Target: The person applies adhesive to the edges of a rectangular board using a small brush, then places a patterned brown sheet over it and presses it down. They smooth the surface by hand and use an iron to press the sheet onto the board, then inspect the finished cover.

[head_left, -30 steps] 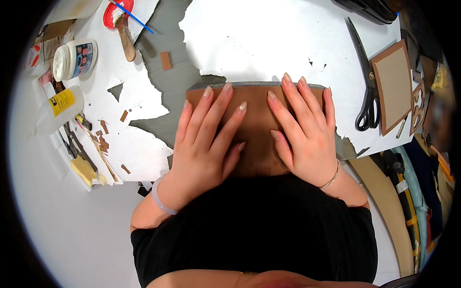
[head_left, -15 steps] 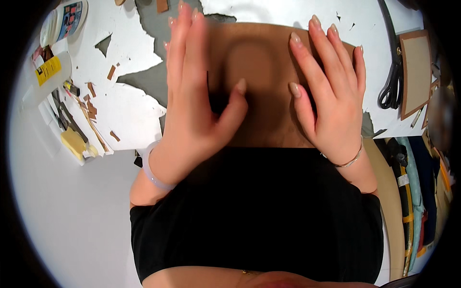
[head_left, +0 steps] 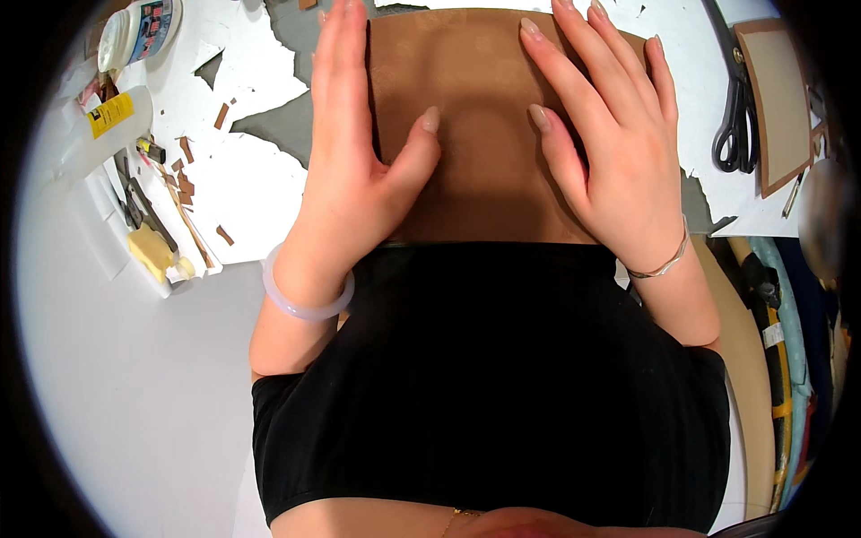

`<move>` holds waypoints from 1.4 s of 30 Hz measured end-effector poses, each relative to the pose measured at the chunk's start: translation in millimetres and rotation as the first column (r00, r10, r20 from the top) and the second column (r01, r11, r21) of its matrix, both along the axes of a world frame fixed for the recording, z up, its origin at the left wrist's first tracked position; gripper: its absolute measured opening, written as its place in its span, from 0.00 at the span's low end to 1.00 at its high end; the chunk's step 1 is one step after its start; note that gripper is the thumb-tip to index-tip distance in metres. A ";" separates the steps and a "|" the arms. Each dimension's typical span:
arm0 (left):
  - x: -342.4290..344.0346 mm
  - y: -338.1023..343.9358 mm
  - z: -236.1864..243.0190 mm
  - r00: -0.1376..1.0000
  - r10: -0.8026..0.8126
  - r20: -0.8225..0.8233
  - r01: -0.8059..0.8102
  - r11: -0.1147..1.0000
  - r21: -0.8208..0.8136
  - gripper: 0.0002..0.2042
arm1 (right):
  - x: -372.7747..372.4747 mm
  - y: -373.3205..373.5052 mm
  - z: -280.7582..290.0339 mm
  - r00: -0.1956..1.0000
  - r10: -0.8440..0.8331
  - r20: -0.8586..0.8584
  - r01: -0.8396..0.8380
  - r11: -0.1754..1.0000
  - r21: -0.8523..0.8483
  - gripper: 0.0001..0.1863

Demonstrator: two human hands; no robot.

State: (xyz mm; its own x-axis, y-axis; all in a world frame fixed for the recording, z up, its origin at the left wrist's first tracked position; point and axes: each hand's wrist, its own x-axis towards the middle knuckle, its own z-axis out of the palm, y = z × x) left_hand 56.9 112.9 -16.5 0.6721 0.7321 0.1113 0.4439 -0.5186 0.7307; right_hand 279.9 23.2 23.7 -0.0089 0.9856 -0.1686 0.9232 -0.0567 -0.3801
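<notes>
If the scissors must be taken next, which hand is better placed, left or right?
Probably the right hand: it is over the right side of the brown board, nearer the scissors. The left hand is at the opposite edge, farther away.

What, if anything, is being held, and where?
No grip shows: the open left hand lies along the left edge of the flat, brown, leather-like panel; the right hand spreads over its right side.
</notes>
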 end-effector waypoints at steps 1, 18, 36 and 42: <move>-1.5 0.6 0.8 1.000 -0.004 0.006 0.004 1.000 -0.018 0.43 | 0.3 -0.4 -1.2 1.000 0.007 -0.004 -0.007 1.000 0.027 0.29; -0.7 0.1 -1.3 0.999 -0.003 0.041 0.005 0.999 -0.051 0.44 | 3.8 -1.3 -7.7 0.998 0.054 -0.020 -0.050 0.983 0.178 0.29; -1.3 -1.2 -1.8 0.995 0.043 0.095 -0.029 0.990 -0.138 0.43 | 3.1 -0.9 -4.6 0.999 0.051 -0.001 -0.050 0.991 0.123 0.29; -3.3 2.7 -7.4 0.997 0.057 0.044 -0.054 0.996 -0.070 0.42 | 2.9 -2.6 -7.6 0.998 0.046 -0.032 -0.038 0.974 0.225 0.29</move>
